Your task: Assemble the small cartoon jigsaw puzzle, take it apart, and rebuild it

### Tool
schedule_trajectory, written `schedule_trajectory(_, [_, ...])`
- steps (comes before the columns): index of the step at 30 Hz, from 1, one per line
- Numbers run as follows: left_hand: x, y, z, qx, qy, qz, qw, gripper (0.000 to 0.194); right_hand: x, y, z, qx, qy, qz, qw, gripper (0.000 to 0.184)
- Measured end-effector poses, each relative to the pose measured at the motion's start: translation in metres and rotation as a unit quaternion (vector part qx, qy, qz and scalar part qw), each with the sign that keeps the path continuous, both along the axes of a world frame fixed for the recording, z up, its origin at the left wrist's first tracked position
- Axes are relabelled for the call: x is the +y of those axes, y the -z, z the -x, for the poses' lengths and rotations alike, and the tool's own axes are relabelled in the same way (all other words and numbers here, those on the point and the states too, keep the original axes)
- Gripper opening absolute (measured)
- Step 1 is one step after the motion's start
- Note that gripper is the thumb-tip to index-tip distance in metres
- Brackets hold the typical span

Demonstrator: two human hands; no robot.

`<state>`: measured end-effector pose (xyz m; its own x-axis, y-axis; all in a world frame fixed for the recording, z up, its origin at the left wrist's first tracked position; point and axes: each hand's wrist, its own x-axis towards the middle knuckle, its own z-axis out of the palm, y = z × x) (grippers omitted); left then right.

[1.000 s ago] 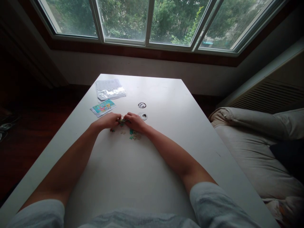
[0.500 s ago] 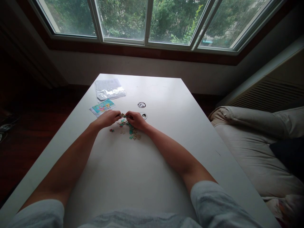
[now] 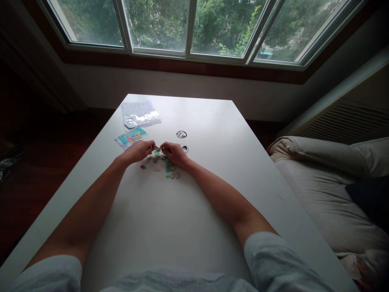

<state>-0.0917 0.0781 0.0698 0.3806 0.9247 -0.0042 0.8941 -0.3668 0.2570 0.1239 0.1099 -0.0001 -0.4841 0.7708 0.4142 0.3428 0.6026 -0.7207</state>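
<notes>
Small jigsaw puzzle pieces [image 3: 169,166], green, teal and tan, lie in a loose heap on the white table [image 3: 194,211]. At the heap's left side my left hand [image 3: 140,151] has its fingers closed in a pinch on puzzle pieces. Facing it, my right hand [image 3: 174,153] is also curled, its fingertips closed on pieces at the heap's top edge. The fingertips of both hands nearly meet, and exactly how many pieces they hold is hidden. One reddish piece [image 3: 143,167] lies apart, below my left hand.
A colourful picture card [image 3: 132,137] lies beyond my left hand. Behind it is a clear plastic bag [image 3: 141,114] with paper. Two round fittings, a far one [image 3: 181,134] and a near one [image 3: 184,149], sit in the tabletop. A beige sofa [image 3: 316,190] stands at the right.
Both hands have shifted slightly away from me, and the bunch of pieces between them has come down onto the heap. More loose pieces show beneath the fingers now.
</notes>
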Motion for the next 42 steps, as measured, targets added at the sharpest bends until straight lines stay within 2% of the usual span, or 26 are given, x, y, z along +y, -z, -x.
schedule_trajectory(10, [0.003, 0.006, 0.002, -0.038, 0.003, 0.002, 0.999, 0.026, 0.010, 0.008, -0.002, 0.049, -0.048, 0.031, 0.997, 0.025])
schedule_trajectory(18, [0.005, 0.013, 0.005, -0.021, -0.001, 0.004, 1.000, 0.022, 0.008, 0.005, -0.002, 0.041, -0.030, 0.023, 0.998, 0.020])
schedule_trajectory(31, [0.005, 0.018, 0.001, -0.009, -0.007, 0.031, 0.999, 0.025, 0.010, 0.008, -0.004, 0.056, -0.053, 0.024, 0.997, 0.022])
schedule_trajectory(37, [0.004, 0.015, -0.002, -0.012, 0.000, -0.002, 1.000, 0.030, 0.009, 0.006, -0.005, 0.038, -0.046, 0.031, 0.998, 0.023])
schedule_trajectory(42, [0.004, 0.014, -0.003, -0.006, -0.009, 0.003, 1.000, 0.030, 0.009, 0.007, -0.005, 0.030, -0.045, 0.025, 0.998, 0.022])
